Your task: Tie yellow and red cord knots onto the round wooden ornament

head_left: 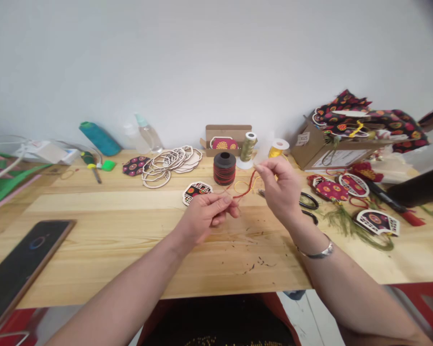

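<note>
My left hand (206, 215) pinches the low end of a thin red cord (248, 186) above the wooden table (130, 230). My right hand (280, 188), with a silver bangle on its wrist, pinches the cord's upper end and holds it taut. A thin yellow thread (242, 183) loops beside the red cord. Just behind the hands stands a dark spool wound with red thread (224, 168). A patterned fan-shaped ornament (196, 191) lies to the left of the spool.
A phone (21, 269) lies at the near left. Wooden cut-out frames (173, 163), a green thread cone (248, 145) and a yellow spool (277, 149) sit at the back. Scissors (306, 204), finished ornaments (377, 222) and a cardboard box of patterned fabric (346, 139) fill the right.
</note>
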`<action>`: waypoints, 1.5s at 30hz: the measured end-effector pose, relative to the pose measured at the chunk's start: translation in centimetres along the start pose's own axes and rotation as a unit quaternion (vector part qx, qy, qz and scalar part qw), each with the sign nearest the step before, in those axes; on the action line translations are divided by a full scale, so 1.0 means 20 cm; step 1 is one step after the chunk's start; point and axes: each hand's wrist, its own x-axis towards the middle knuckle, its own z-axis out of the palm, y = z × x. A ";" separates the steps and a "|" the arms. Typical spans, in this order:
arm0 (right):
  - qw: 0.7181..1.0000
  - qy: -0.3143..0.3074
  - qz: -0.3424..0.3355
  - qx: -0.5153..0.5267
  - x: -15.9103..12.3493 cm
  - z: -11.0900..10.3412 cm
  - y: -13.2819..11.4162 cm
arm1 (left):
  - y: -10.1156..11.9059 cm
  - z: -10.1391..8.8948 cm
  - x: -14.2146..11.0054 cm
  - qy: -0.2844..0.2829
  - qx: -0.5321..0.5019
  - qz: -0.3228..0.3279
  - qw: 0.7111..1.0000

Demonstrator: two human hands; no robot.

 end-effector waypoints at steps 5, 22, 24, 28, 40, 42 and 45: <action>0.972 -0.136 -0.184 -0.055 -0.09 0.04 -0.06 | 0.01 -0.01 0.02 -0.089 -0.162 -0.184 0.966; 0.849 -0.334 -0.390 -0.125 -0.19 0.08 -0.19 | -0.01 -0.07 0.07 0.052 -0.208 -0.087 0.973; 0.841 -0.348 -0.395 -0.120 -0.20 0.09 -0.20 | -0.01 -0.07 0.07 0.061 -0.208 -0.084 0.973; 0.829 -0.375 -0.405 -0.096 -0.23 0.11 -0.21 | -0.01 -0.07 0.07 0.072 -0.209 -0.088 0.971; 0.792 -0.425 -0.436 -0.050 -0.34 0.14 -0.25 | 0.02 -0.07 0.09 0.086 -0.208 -0.092 0.970; 0.790 -0.428 -0.437 -0.044 -0.36 0.14 -0.26 | 0.02 -0.07 0.09 0.078 -0.202 -0.090 0.972; 0.785 -0.435 -0.439 -0.042 -0.37 0.14 -0.26 | 0.00 -0.07 0.08 0.066 -0.171 -0.078 0.980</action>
